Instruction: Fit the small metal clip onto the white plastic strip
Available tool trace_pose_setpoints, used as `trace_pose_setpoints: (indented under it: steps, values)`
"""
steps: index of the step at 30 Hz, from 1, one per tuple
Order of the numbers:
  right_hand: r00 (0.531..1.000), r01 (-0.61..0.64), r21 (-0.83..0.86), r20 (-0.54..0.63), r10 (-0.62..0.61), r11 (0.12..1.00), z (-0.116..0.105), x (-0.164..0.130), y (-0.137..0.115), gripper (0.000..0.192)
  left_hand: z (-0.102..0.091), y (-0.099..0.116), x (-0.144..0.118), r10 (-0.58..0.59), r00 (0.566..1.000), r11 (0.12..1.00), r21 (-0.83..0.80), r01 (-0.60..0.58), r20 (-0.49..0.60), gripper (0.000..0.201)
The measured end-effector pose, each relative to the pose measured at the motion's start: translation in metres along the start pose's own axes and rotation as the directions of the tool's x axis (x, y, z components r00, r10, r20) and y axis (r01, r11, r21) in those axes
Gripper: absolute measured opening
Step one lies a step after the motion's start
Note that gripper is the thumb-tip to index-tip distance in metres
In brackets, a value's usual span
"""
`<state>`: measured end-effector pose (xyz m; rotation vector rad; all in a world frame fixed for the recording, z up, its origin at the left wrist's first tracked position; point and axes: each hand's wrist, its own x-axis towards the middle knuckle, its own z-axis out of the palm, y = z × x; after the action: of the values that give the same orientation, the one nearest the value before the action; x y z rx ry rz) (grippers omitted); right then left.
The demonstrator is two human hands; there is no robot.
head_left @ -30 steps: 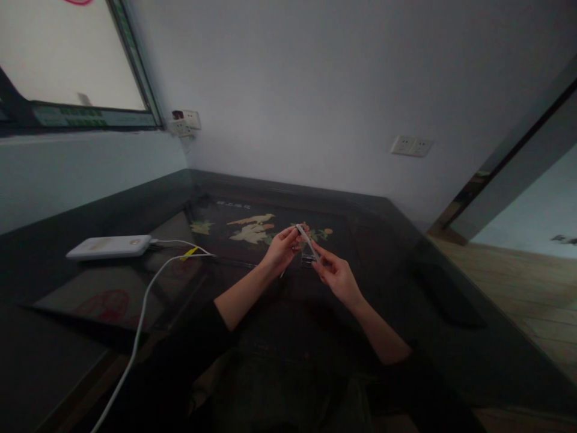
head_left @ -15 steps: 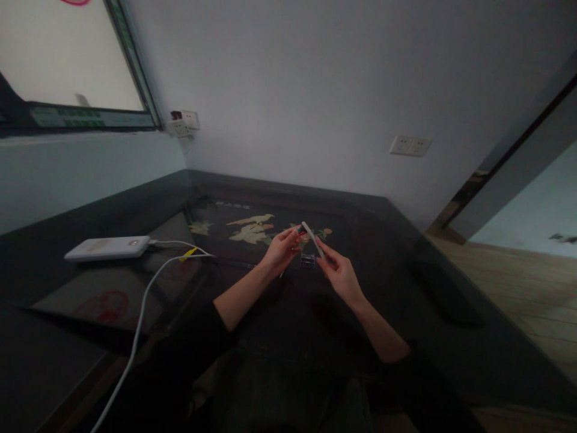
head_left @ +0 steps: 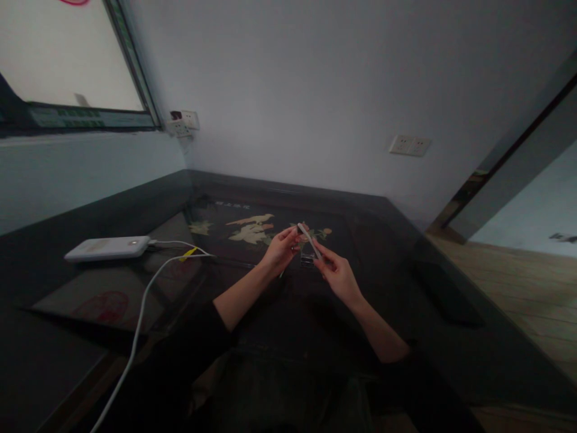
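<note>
My left hand (head_left: 280, 248) is closed in a pinch on a small dark piece (head_left: 296, 230) that is mostly hidden by the fingers. Between the fingertips of my right hand (head_left: 339, 274) is a slim pale stick (head_left: 310, 239), slanting up to the left. Its far tip meets the dark piece, or comes very close to it. A small shiny clear case (head_left: 307, 260) lies on the table between the hands, partly covered by the stick and fingers. Below my left wrist, a thin light object (head_left: 282, 272) shows, too small to name.
The dark glossy table (head_left: 288, 319) has a bird-and-flower picture (head_left: 250, 231). A white power bank (head_left: 108, 248) with a white cable (head_left: 143, 307) lies to the left. A black flat object (head_left: 446, 291) lies near the right edge. Wall sockets (head_left: 410, 145) are behind.
The stick and my right hand have shifted slightly left, and the stick's tip now covers more of the dark piece. My left hand has barely moved.
</note>
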<state>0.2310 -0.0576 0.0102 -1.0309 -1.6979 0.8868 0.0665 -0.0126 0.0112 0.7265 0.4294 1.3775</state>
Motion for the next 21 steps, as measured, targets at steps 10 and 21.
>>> trace_pose_setpoints:
  steps: [10,21]
  values:
    - [0.997,0.063,-0.051,-0.034,-0.065,0.997,-0.0015,0.0016,0.0053,0.048,-0.0029,-0.0012,0.0003,0.004,1.0,1.0,0.004,-0.004,-0.002,0.036]
    - [0.998,-0.014,0.054,0.063,0.011,0.998,0.0027,-0.0039,0.0002,0.054,-0.0017,-0.0022,0.0031,0.019,1.0,1.0,-0.002,-0.02,-0.013,0.034]
